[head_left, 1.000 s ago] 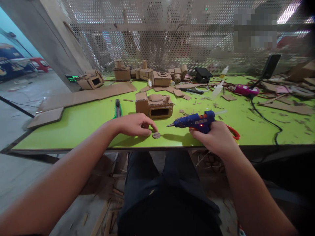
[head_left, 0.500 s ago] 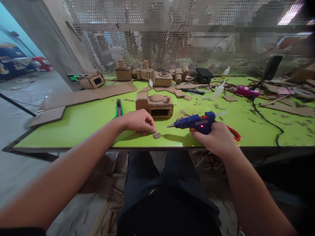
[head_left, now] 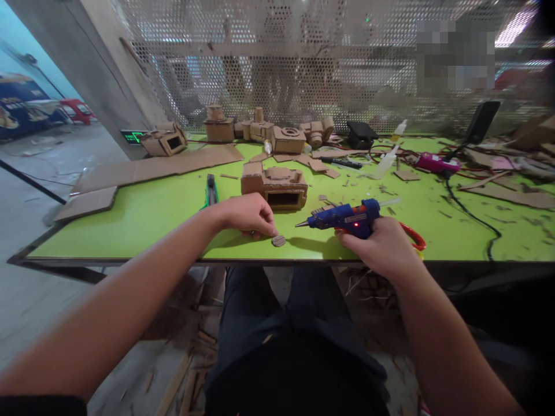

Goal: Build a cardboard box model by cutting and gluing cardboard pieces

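Observation:
My left hand point(head_left: 251, 215) is closed in a pinch, with the thumb and fingertip at the edge of a small round cardboard disc point(head_left: 278, 241) near the table's front edge. My right hand point(head_left: 385, 245) is wrapped round the handle of a blue hot glue gun point(head_left: 340, 218), whose red light is lit. Its metal nozzle points left, above and to the right of the disc, and apart from it. Just behind my left hand stands a cardboard camera model point(head_left: 275, 186) with a rectangular opening in the side towards me.
Left of the model lies a green-and-black utility knife point(head_left: 210, 190). Red-handled scissors point(head_left: 413, 237) are partly behind my right hand. Several cardboard models point(head_left: 288, 140) line the back, by a perforated metal screen point(head_left: 269, 69). Glue bottles point(head_left: 387, 162), a purple device point(head_left: 437, 163) and scraps lie to the right.
The view has shifted slightly. My left hand still pinches at the disc, and my right hand holds the glue gun in nearly the same spot.

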The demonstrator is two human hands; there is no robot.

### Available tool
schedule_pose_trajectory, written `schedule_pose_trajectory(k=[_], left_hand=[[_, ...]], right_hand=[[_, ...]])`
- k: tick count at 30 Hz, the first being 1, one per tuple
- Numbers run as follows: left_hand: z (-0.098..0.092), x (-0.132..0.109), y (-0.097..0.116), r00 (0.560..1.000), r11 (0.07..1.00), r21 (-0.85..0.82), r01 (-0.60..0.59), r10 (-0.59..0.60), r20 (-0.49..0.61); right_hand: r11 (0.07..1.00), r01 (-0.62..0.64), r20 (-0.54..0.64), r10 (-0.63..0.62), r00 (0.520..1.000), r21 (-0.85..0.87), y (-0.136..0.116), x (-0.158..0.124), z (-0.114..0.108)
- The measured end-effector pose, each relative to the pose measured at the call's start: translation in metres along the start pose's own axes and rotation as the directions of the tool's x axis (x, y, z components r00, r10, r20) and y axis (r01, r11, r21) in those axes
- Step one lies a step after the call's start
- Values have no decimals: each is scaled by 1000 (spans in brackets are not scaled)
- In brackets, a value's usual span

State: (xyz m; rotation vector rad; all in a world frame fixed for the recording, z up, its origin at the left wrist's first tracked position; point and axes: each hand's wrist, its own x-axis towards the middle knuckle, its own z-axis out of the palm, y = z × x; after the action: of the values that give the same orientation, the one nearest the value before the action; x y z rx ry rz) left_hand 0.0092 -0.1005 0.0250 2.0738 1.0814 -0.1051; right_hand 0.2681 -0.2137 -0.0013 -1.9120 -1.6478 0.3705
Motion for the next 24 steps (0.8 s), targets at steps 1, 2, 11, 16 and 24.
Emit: schedule_pose_trajectory(k=[1, 2, 11, 16, 24], left_hand=[[0, 0, 0, 1000, 1000, 3, -4, 4, 1], [0, 0, 0, 1000, 1000, 6, -7, 7, 3], [-1, -1, 5, 999, 999, 23, 30, -30, 23], [-1, -2, 5, 999, 999, 1, 43, -43, 23], [8, -12, 14, 988, 987, -52, 149, -148, 34]], right_hand=[[1000, 0, 1, 0, 1000, -3, 0, 0, 0], [1000, -1, 0, 1, 1000, -5, 0, 0, 0], [999, -16, -3, 16, 1000, -28, -1, -1, -1], [1000, -11, 5, 12, 1000, -25, -1, -1, -2], [999, 41, 23, -41, 999, -19, -5, -1, -2]])
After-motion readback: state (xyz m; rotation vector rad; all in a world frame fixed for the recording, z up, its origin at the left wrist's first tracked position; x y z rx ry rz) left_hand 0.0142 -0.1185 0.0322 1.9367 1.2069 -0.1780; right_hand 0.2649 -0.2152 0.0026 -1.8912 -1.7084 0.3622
